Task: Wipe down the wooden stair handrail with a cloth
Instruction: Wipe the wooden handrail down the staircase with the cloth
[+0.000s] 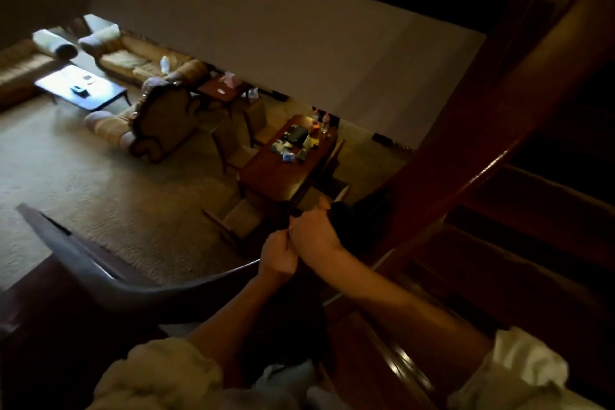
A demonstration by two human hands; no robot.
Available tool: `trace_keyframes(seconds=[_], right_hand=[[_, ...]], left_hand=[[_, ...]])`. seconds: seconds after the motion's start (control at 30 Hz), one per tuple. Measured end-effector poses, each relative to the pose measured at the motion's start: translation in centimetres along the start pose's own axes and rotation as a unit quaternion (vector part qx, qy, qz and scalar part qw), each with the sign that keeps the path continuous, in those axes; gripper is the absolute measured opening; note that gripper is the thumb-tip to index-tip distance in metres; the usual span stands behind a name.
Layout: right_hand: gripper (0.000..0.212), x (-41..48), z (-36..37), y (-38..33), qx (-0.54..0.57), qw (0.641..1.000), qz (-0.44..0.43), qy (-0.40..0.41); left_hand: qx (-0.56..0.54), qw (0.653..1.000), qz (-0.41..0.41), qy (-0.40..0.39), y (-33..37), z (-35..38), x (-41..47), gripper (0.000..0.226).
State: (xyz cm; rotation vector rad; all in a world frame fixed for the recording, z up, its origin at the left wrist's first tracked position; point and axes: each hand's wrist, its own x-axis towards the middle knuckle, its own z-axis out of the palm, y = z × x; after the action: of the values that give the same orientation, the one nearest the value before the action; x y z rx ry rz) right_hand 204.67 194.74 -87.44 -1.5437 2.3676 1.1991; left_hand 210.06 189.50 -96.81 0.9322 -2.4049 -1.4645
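A dark cloth (346, 213) is bunched against the wooden handrail (519, 130), which climbs from the middle of the view to the upper right. My right hand (314, 231) grips the cloth on the rail. Just to its left, my left hand (278, 251) has its fingers curled, touching the right hand; whether it holds part of the cloth is hidden in the dim light. A curved, paler stretch of handrail (109, 276) sweeps off to the lower left.
Dark wooden stair steps (532, 243) lie to the right. Far below are a carpeted floor (83, 176), an armchair (159, 123), a sofa (133, 60), a coffee table (83, 86) and a cluttered wooden table (286, 166). A grey wall (283, 36) stands beyond.
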Motion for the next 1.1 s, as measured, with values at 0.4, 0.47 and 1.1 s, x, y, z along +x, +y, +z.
trace_keyframes(seconds=[0.4,0.47,1.1], right_hand=[[0.023,-3.3,1.1,11.4,0.074,0.971,0.183,0.137],[0.025,-1.7,1.0,5.7,0.059,0.993,0.078,0.069],[0.029,-3.6,2.0,8.6,0.046,0.989,0.096,0.102]], left_hand=[[-0.066,0.997,0.024,0.021,-0.4,0.9,0.1,0.042],[-0.054,0.998,0.026,0.035,-0.4,0.9,0.1,0.038],[-0.02,1.0,0.008,0.008,0.0,0.8,0.4,0.034]])
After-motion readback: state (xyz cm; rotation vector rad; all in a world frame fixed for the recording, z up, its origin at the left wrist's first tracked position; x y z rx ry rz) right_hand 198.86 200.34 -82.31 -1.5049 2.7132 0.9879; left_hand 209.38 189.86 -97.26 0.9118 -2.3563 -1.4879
